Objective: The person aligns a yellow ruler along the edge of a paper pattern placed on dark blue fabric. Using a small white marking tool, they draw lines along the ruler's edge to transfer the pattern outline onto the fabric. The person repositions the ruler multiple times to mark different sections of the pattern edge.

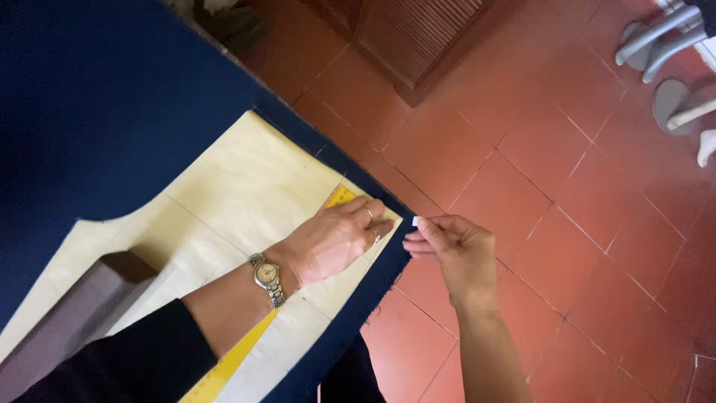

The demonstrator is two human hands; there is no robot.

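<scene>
My left hand (334,237) presses flat on a yellow ruler (231,358) that lies across a cream paper pattern (246,186). The pattern rests on dark navy fabric (97,104) spread over a table. A wristwatch (267,277) is on that wrist, and there are rings on the fingers. My right hand (455,254) is at the fabric's edge, pinching a small white piece of tailor's chalk (415,222) between thumb and fingertips, its tip right at the cloth's edge beside the ruler's end.
A brown block-shaped weight (74,313) sits on the pattern at lower left. Red tiled floor (537,186) lies beyond the table edge. A wooden cabinet (418,37) stands at top centre, and grey chair legs (664,45) at top right.
</scene>
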